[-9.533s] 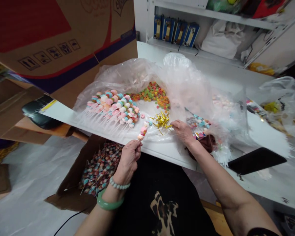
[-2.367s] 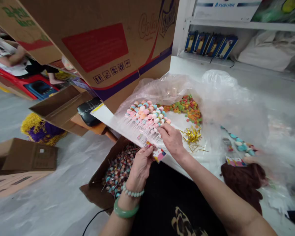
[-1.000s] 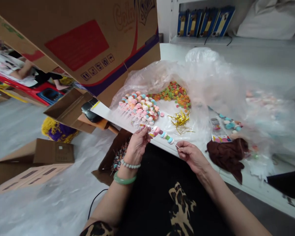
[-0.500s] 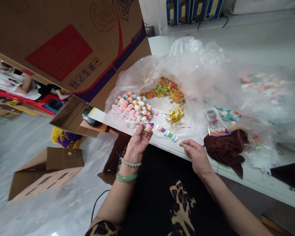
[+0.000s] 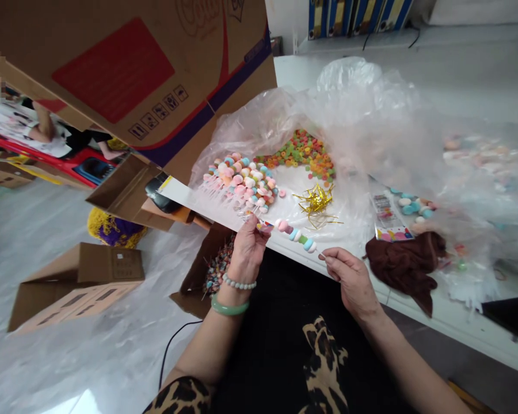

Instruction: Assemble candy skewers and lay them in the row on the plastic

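My right hand (image 5: 347, 280) pinches the thin white stick of a candy skewer (image 5: 297, 235), threaded with pink, white, blue and green marshmallow pieces. The skewer points left, its far end at the small printed plastic bag (image 5: 265, 227). My left hand (image 5: 249, 244) grips that bag between thumb and fingers; I cannot tell whether the skewer's tip is inside it. Just beyond lies a pile of finished marshmallow skewers (image 5: 242, 181). Gold twist ties (image 5: 317, 200) and colourful gummy rings (image 5: 306, 155) lie on the plastic sheet behind.
A large cardboard carton (image 5: 155, 69) stands at the left of the table. Printed bags (image 5: 391, 215) and a brown cloth (image 5: 406, 264) lie to the right. Below the table edge, an open box (image 5: 198, 270) holds wrapped skewers. Another person (image 5: 26, 126) sits at far left.
The skewer's far end has come closer to the bag in my left hand, and the bag has tilted. The whole view has shifted slightly.
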Available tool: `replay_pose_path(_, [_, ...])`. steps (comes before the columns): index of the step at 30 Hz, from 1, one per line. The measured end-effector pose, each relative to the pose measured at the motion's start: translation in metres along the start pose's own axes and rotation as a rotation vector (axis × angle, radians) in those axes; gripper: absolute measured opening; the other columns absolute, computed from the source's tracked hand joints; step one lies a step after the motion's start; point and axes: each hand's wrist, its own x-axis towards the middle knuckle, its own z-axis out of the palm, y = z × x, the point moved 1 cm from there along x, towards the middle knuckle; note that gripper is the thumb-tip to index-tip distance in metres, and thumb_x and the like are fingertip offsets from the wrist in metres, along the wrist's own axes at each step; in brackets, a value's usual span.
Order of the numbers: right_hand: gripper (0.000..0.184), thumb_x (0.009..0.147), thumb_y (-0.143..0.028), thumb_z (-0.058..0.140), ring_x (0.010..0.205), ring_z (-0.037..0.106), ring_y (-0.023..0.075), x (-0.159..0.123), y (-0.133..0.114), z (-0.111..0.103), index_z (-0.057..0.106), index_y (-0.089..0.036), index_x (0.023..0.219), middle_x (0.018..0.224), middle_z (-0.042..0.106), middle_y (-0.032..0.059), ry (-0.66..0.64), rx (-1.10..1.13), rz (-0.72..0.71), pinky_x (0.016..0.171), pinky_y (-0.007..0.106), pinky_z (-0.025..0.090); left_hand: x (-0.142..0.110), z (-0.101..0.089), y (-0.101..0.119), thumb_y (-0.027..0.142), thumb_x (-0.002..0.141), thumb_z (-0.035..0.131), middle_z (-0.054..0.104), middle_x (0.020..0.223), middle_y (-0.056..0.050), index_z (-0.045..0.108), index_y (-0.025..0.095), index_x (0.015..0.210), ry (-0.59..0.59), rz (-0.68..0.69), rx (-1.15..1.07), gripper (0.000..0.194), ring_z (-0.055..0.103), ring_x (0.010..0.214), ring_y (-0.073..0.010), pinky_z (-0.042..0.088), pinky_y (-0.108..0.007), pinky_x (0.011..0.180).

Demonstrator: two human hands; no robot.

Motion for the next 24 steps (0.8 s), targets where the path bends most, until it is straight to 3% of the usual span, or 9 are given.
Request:
replay_pose_path(6, [0.018, 0.078, -0.037, 0.064, 0.053, 0.03, 0.0117, -0.004, 0.004, 0.003, 0.071, -0.02, 0.081, 0.055, 0.039, -0.0031, -0.035, -0.105, -0.041, 0.05, 0.027, 0.021, 0.008, -0.006, -0.002, 0.022, 0.084, 0.069, 0.058, 0.06, 0.003, 0.056, 0.015, 0.07, -0.072, 0.093, -0.006, 0.021, 0.056, 0.052, -0.0073, 0.049, -0.022, 0.059])
replay_pose_path(17, [0.019, 0.076, -0.037, 0.065, 0.053, 0.031, 0.0106, 0.002, 0.007, 0.006, 0.07, -0.02, 0.079, 0.06, 0.048, -0.0018, -0.011, -0.149, 0.023, 0.05, 0.026, 0.022, 0.007, -0.012, 0.002, 0.029, 0.076, 0.077, 0.065, 0.071, -0.001, 0.066, 0.015, 0.071, -0.322, 0.107, 0.079, 0.018, 0.058, 0.061, -0.0098, 0.049, -0.023, 0.062])
replay_pose_path(24, [0.018, 0.076, -0.037, 0.065, 0.052, 0.03, 0.011, 0.002, 0.009, 0.009, 0.071, -0.02, 0.08, 0.056, 0.044, -0.0034, -0.024, -0.161, 0.039, 0.05, 0.027, 0.021, 0.016, -0.015, -0.003, 0.029, 0.075, 0.079, 0.066, 0.077, -0.001, 0.07, 0.016, 0.079, -0.268, 0.148, 0.019, 0.016, 0.061, 0.072, -0.0111, 0.05, -0.025, 0.072])
